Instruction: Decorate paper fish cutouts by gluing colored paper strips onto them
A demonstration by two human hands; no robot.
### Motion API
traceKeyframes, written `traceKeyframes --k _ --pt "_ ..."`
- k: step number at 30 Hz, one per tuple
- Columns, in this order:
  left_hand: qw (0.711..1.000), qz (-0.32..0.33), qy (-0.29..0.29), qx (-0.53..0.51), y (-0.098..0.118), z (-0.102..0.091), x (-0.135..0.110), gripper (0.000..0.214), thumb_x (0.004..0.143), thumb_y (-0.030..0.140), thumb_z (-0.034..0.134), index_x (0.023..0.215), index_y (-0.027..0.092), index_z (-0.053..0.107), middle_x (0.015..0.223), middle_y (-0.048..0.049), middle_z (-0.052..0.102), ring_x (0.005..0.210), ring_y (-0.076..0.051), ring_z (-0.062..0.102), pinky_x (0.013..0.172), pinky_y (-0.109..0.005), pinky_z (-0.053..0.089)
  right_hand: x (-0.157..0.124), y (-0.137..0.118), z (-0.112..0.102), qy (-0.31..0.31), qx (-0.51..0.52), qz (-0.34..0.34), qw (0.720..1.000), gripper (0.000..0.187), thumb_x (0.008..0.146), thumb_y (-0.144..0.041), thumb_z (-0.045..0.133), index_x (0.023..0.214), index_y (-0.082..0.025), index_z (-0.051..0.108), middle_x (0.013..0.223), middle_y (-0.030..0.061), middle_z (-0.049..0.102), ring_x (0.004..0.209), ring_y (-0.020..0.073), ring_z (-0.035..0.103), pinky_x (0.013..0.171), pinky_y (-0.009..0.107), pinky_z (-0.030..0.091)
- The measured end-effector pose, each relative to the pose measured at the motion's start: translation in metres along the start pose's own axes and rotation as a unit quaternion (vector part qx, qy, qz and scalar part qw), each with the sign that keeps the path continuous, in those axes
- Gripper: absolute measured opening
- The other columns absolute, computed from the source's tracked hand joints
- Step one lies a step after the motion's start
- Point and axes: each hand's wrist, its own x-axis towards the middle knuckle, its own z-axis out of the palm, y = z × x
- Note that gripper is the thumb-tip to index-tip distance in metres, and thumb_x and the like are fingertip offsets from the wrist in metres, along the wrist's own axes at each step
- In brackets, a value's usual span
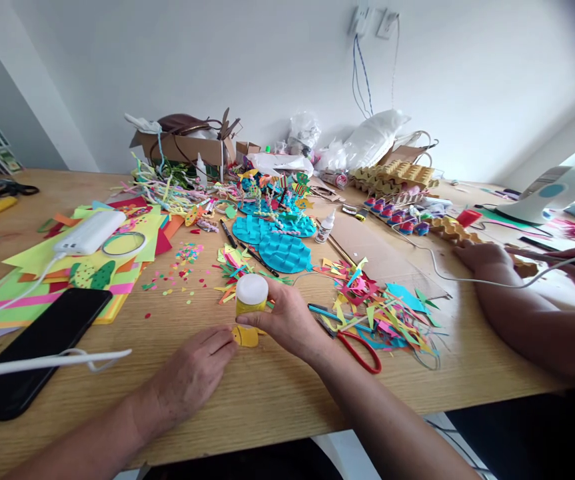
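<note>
My right hand (287,321) is wrapped round a glue stick (251,295) with a white end, held tilted down onto a small yellow paper piece (245,337) on the wooden table (267,393). My left hand (194,370) lies on the table with its fingertips pressing the yellow piece's left edge. Red-handled scissors (362,350) lie just right of my right wrist.
A black phone (37,347) and white cable lie at the left. Coloured paper sheets (42,273), a white power bank (90,232), paper scraps (382,307), blue woven discs (282,250) and boxes fill the table. Another person's arms (517,300) rest at the right.
</note>
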Motion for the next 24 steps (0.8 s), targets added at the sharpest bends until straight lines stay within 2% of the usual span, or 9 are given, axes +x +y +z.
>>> traceKeyframes --k 6,11,14,17,24 --pt "1.0 0.001 0.0 0.003 0.0 -0.002 0.001 0.033 0.079 -0.001 0.034 0.093 0.013 0.06 0.093 -0.0084 0.063 0.09 -0.019 0.06 0.082 -0.031 0.052 -0.002 0.001 -0.002 0.006 -0.005 0.01 1.0 0.028 0.065 -0.028 0.075 0.087 -0.018 0.063 0.082 -0.0022 0.065 0.076 0.0158 0.058 0.065 0.022 0.04" --pt "0.997 -0.015 -0.069 -0.006 0.003 -0.003 0.003 0.033 0.079 0.005 0.047 0.109 0.017 0.057 0.095 -0.0073 0.06 0.09 -0.021 0.059 0.079 -0.034 0.053 -0.001 0.001 -0.004 0.004 -0.007 0.027 1.0 0.029 0.063 -0.029 0.075 0.086 -0.017 0.063 0.08 -0.0017 0.065 0.075 0.0159 0.058 0.065 0.023 0.04" --pt "0.993 -0.048 -0.105 -0.023 0.008 -0.003 0.002 0.041 0.077 0.013 0.06 0.116 0.021 0.054 0.099 -0.007 0.057 0.095 -0.024 0.056 0.082 -0.039 0.05 0.0 0.003 -0.005 0.001 -0.01 0.024 1.0 0.029 0.064 -0.031 0.075 0.087 -0.017 0.062 0.08 -0.0022 0.064 0.074 0.0155 0.057 0.065 0.023 0.04" --pt "0.987 -0.082 -0.13 -0.038 0.014 -0.003 0.003 0.044 0.075 0.018 0.065 0.118 0.024 0.054 0.103 -0.0068 0.054 0.1 -0.026 0.052 0.085 -0.042 0.048 0.0 0.004 -0.005 -0.001 -0.014 0.015 1.0 0.031 0.065 -0.033 0.074 0.088 -0.017 0.062 0.08 -0.002 0.064 0.074 0.0155 0.056 0.065 0.024 0.04" --pt "0.985 -0.102 -0.137 -0.034 0.02 -0.003 0.006 0.042 0.075 0.02 0.066 0.115 0.022 0.055 0.102 -0.0078 0.053 0.099 -0.026 0.051 0.085 -0.043 0.047 0.0 0.007 -0.006 0.002 0.001 0.023 1.0 0.031 0.064 -0.032 0.074 0.087 -0.016 0.062 0.081 -0.0008 0.064 0.074 0.016 0.057 0.065 0.024 0.041"
